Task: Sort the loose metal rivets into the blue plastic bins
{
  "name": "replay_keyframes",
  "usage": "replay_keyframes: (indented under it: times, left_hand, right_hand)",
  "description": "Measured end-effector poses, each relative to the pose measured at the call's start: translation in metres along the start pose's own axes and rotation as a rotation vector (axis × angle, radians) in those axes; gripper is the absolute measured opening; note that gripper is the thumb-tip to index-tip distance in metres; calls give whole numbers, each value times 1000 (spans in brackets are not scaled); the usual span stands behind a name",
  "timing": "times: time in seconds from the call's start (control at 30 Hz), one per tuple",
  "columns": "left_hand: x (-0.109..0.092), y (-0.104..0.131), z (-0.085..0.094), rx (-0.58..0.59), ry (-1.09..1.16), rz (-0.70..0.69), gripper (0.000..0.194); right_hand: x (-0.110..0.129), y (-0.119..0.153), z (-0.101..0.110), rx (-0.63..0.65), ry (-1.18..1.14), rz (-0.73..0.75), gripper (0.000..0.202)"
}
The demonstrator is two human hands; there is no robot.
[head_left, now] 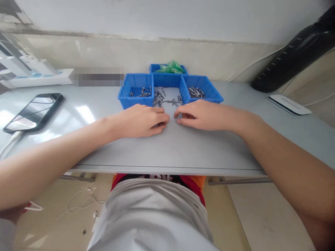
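Observation:
My left hand (145,120) rests on the grey table (167,153) with its fingers curled and the thumb close to the fingertips. Whatever they hold, if anything, is hidden. Facing it across a small gap is my right hand (201,114), its fingers bent and its thumb apart, with nothing visible between them. Just beyond both hands lie several loose metal pop rivets (160,99). A blue bin (136,103) at the left has some rivets in it. The right-hand blue bin (209,85) contains a larger heap of the same pieces.
Behind stands another blue bin (167,79) with green plastic bags (172,67). A phone on a cable (34,113) and a white power strip (39,80) lie to the left. A black cylinder (290,52) and a flat white device (289,104) are at the right.

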State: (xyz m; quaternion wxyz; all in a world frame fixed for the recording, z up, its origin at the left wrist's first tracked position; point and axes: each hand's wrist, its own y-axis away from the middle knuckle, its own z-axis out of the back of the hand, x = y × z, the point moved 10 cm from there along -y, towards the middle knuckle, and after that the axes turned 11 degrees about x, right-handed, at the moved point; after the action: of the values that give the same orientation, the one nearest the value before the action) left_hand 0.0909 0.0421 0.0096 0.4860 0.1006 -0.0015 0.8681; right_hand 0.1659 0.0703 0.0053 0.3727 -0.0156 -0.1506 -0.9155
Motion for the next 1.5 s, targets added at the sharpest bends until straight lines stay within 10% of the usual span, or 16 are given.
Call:
replay_keyframes:
  times: [1.5]
  left_hand:
    - [1,0,0,21,6,13,28]
  right_hand:
    - [-1,1,0,-3,7,5,25]
